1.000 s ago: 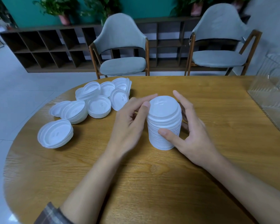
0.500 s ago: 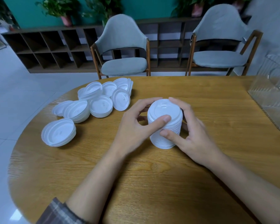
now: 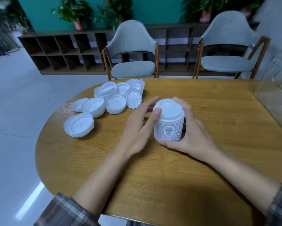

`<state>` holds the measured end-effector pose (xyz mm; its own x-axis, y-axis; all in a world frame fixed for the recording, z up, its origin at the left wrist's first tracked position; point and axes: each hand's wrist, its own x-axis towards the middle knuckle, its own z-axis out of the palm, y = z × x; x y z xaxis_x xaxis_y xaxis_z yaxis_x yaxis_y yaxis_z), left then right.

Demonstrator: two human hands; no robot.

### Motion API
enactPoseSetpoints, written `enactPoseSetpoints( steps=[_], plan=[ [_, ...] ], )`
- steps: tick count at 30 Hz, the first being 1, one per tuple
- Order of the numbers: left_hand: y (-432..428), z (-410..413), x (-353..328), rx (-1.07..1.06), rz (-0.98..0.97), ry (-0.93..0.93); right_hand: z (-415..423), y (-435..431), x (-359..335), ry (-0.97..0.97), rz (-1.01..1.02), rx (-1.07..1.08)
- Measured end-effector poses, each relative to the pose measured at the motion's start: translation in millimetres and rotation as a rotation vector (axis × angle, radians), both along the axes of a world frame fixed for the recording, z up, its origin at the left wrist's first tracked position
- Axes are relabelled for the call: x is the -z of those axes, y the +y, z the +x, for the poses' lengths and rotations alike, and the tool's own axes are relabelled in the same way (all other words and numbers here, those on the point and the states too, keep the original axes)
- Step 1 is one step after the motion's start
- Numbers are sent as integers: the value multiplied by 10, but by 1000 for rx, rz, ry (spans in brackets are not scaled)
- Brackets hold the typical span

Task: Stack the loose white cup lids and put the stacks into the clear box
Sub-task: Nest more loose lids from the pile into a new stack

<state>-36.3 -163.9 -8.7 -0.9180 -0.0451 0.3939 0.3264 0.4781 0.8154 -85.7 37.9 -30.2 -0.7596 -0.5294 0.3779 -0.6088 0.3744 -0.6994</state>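
On the round wooden worktop (image 3: pixel 169 176) stands one tall stack of white plastic cup lids (image 3: pixel 168 124), with some eight loose white lid piles (image 3: pixel 115 103) to its left and one clear plastic box (image 3: pixel 277 101) far right. The right hand (image 3: pixel 194 134) wraps its fingers round the stack; the left hand (image 3: pixel 137 128) has its fingers, earlier curled, now spread straight.

No legible text, labels or numbers.

Your right hand (image 3: pixel 192 136) grips the upright stack of lids (image 3: pixel 168 123) on the table (image 3: pixel 153 176), thumb at its base. Your left hand (image 3: pixel 140 126), fingers straight, touches the stack's top rim with its thumb. The loose lids (image 3: pixel 104 105) lie to the left, the clear box (image 3: pixel 274 101) at the right edge.
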Motion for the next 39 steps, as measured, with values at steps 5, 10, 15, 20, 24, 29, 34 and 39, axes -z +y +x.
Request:
enactPoseSetpoints(
  steps=[5,10,15,20,24,29,34,39],
  plan=[
    [-456,301,-9,-201,-225,116,107,-184,7,-2,-17,-3],
    [-1004,539,26,-459,-429,206,175,-392,14,-6,-7,-15],
    [-1456,701,92,-671,-572,-23,210,-464,14,-9,-11,6],
    [-1626,700,172,-585,-496,-168,220,-455,3,-15,-15,4],
    [-1483,679,204,-540,-547,-117,204,-448,10,-15,-14,-1],
    [-1235,608,229,-469,-525,-122,174,-371,15,-20,-21,-21],
    [-924,465,243,-383,-526,-105,147,-198,-2,-27,-15,4],
    [-527,232,217,-299,-488,-81,93,88,-7,-31,-17,23]
  ],
)
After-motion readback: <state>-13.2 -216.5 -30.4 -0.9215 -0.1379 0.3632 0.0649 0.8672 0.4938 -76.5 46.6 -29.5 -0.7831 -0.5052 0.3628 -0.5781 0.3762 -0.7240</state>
